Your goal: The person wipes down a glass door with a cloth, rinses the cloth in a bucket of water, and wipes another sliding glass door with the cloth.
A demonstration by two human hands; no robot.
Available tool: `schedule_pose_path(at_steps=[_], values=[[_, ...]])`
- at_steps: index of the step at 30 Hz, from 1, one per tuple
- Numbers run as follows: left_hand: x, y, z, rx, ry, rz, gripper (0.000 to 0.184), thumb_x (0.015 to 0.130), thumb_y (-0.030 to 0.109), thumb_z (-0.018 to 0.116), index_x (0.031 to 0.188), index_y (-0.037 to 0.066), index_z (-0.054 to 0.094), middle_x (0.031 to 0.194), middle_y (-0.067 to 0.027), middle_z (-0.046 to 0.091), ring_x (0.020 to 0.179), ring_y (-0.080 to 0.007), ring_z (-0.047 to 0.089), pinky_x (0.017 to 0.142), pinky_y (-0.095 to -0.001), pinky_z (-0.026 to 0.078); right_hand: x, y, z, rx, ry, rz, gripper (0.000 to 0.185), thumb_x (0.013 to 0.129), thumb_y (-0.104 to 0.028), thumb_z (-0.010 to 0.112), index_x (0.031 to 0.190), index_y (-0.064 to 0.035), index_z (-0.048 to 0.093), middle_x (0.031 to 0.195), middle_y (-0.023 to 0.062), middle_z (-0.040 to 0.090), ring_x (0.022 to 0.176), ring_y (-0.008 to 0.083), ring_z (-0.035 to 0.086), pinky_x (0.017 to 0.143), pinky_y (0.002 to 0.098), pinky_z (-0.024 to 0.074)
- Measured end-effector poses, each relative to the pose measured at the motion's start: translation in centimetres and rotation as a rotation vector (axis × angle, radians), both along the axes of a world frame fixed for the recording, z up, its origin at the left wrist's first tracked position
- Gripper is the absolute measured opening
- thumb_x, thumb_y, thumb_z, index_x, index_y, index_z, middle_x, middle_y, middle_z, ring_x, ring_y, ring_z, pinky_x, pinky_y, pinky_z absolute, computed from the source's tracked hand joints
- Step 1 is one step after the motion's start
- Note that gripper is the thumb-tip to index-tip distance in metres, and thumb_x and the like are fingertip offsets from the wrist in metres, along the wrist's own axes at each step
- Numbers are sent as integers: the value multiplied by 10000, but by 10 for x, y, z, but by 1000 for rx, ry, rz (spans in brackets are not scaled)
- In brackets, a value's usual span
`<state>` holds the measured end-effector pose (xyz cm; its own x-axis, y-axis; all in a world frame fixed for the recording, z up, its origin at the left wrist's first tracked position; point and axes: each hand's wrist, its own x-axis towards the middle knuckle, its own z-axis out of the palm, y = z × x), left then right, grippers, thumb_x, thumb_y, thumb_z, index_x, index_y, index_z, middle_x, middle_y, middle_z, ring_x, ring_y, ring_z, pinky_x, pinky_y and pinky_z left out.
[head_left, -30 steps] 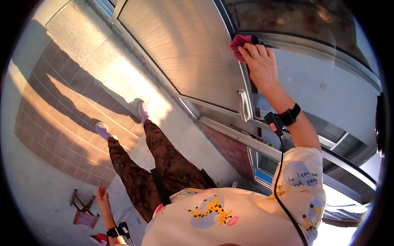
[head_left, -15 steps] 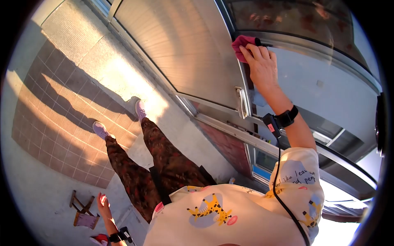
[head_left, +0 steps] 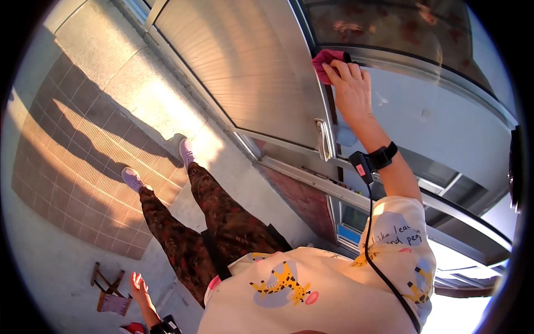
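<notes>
My right hand (head_left: 351, 94) grips a dark pink cloth (head_left: 327, 65), its fingers pressed over the cloth's edge. The cloth lies against the upright metal edge of a door (head_left: 261, 72), where it meets the glass pane (head_left: 409, 94). A silver door handle (head_left: 322, 139) sits below the cloth on the same frame. My left hand (head_left: 139, 288) hangs at lower left with its fingers apart and nothing in it. A small folding stool (head_left: 114, 298) stands on the ground beside it.
A brown tiled patch (head_left: 83, 161) and pale concrete (head_left: 147, 89) lie around my feet. A raised sill runs along the door's base. A red object (head_left: 133, 328) is partly cut off near the stool. A black cable (head_left: 384, 270) runs down my right sleeve.
My right hand and the cloth appear slightly further left in view, still at the door's edge. The left hand's fingers have spread a little and the view has shifted slightly.
</notes>
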<state>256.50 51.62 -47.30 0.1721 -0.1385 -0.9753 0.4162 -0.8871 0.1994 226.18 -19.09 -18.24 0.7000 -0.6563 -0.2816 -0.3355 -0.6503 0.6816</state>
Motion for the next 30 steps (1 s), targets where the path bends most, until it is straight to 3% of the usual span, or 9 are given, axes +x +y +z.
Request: schedule_pose_path(at_steps=[4, 5, 8, 10, 12, 14, 21, 26, 30], values=[[-8, 46, -15, 142, 4, 17, 552, 876, 310, 556, 1378, 161, 382, 1326, -97, 485, 1216, -239, 446, 935, -492, 372, -5, 16, 67, -232, -82, -14, 493, 718, -41, 602, 1181, -210, 612, 1122, -50, 542, 995, 187, 502, 861, 356, 362], [-9, 46, -25, 149, 0, 14, 544, 876, 336, 559, 1365, 159, 397, 1296, -101, 509, 1209, -232, 451, 931, -464, 385, -7, 18, 74, -302, -107, -3, 501, 710, -33, 606, 1177, -215, 616, 1121, -50, 543, 990, 188, 505, 866, 360, 362], [-4, -23, -21, 45, -6, 34, 519, 868, 252, 568, 1357, 183, 408, 1254, -15, 536, 1170, -187, 471, 881, -424, 405, -12, 14, 32, -256, -228, -24, 466, 729, -51, 594, 1171, -201, 613, 1121, -48, 541, 1008, 183, 495, 874, 361, 358], [4, -75, 0, -146, -28, -4, 488, 914, 242, 543, 1373, 149, 406, 1272, -82, 530, 1157, -187, 484, 910, -362, 409, -28, 7, -24, -96, -238, -31, 439, 749, -76, 580, 1175, -181, 599, 1117, -45, 535, 1028, 174, 479, 885, 360, 351], [20, -106, 23, -304, -67, -82, 466, 920, 115, 514, 1371, 86, 401, 1268, -102, 533, 1121, -176, 514, 916, -283, 409, -44, 12, -63, -142, -309, -77, 430, 760, -95, 569, 1183, -168, 583, 1115, -42, 528, 1038, 164, 466, 892, 357, 346], [41, -129, 53, -319, -166, -224, 470, 911, 83, 508, 1368, 67, 398, 1241, -116, 548, 1108, -184, 526, 928, -318, 418, -65, 19, -57, -133, -353, -131, 436, 761, -93, 568, 1190, -169, 579, 1116, -45, 526, 1032, 162, 466, 892, 355, 346], [139, -178, 45, -367, -335, -568, 470, 893, 30, 496, 1355, 55, 410, 1192, -141, 563, 1087, -200, 540, 897, -318, 444, -220, 105, -6, -204, -434, -364, 413, 760, -103, 575, 1160, -200, 604, 1093, -56, 538, 1035, 146, 465, 895, 353, 353], [131, -240, 77, -423, -410, -560, 482, 880, 29, 501, 1352, 56, 409, 1167, -134, 580, 1035, -202, 567, 858, -310, 458, -290, 142, 43, -283, -477, -526, 374, 735, -95, 599, 1085, -220, 640, 1061, -67, 549, 1026, 153, 472, 906, 357, 352], [115, -225, 81, -476, -442, -671, 490, 868, 31, 524, 1346, 67, 418, 1164, -132, 586, 1035, -218, 574, 852, -340, 473, -279, 145, 144, -742, -694, -344, 367, 678, -64, 638, 1008, -225, 655, 1037, -72, 568, 1000, 166, 500, 870, 363, 353]])
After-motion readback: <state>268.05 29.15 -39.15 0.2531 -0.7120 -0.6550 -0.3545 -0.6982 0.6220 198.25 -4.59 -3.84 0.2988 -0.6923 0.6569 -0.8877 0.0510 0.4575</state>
